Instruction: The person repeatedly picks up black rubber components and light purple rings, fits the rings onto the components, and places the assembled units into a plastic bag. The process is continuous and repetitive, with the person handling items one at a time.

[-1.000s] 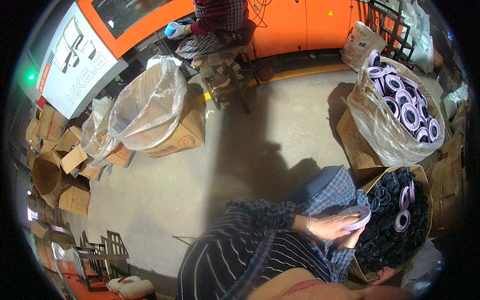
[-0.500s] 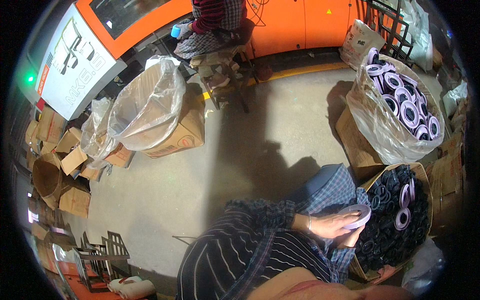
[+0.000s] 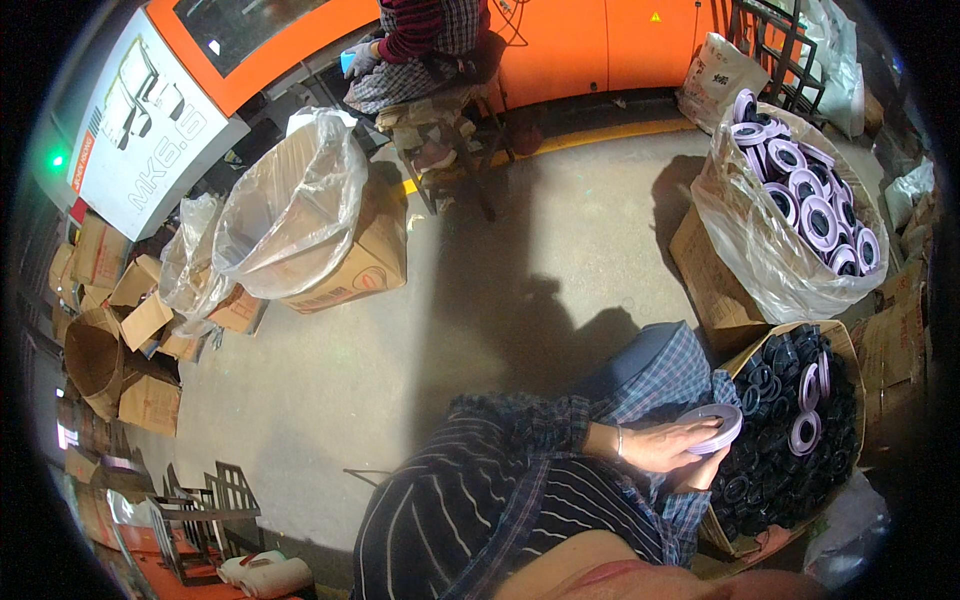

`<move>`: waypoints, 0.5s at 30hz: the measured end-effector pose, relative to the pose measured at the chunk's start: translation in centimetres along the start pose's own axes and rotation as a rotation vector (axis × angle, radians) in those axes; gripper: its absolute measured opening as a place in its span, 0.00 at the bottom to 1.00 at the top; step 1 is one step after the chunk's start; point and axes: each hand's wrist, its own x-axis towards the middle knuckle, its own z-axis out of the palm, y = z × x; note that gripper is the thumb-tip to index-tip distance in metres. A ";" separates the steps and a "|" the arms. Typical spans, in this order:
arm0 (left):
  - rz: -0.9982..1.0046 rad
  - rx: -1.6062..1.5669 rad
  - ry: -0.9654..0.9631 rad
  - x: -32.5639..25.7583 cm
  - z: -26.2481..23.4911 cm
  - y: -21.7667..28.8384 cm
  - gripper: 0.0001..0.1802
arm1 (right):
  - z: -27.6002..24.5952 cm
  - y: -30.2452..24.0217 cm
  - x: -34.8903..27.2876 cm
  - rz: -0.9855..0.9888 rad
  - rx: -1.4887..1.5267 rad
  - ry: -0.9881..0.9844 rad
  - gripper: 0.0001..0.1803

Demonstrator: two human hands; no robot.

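Over my lap at the lower right, I hold a round lilac plastic ring (image 3: 731, 418). My left hand (image 3: 660, 446), with a bracelet on its wrist, lies on the ring with its fingers across the centre. Under it, my right hand (image 3: 706, 474) grips the ring's lower edge; part of that hand is hidden. Just beside my hands stands a carton (image 3: 851, 345) full of black plastic rings (image 3: 741, 489). On top of these lie a few lilac rings (image 3: 804, 433).
Beyond it, a plastic-lined carton (image 3: 703, 277) is heaped with lilac rings with black centres. Another lined carton (image 3: 371, 257) stands at left, near empty boxes (image 3: 150, 402). A person (image 3: 430, 45) sits by the orange machine (image 3: 560, 60). A metal frame (image 3: 205, 515) stands lower left.
The view has shifted very slightly. Both hands stay on the lilac ring, with the left fingers moved a little over it.
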 end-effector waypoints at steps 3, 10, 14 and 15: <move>0.005 -0.008 0.008 -0.1 -0.1 0.1 0.37 | -0.1 -0.1 0.1 0.001 0.000 0.006 0.40; 0.087 0.059 0.092 -0.2 0.4 -0.3 0.38 | -0.3 0.0 0.1 0.007 0.000 0.020 0.40; 0.053 0.025 0.072 -0.3 0.6 -0.4 0.39 | 0.1 -0.2 -0.2 0.015 0.007 0.027 0.40; 0.072 0.035 0.074 -0.3 0.5 -0.4 0.39 | 0.2 -0.3 -0.3 0.021 0.041 0.034 0.39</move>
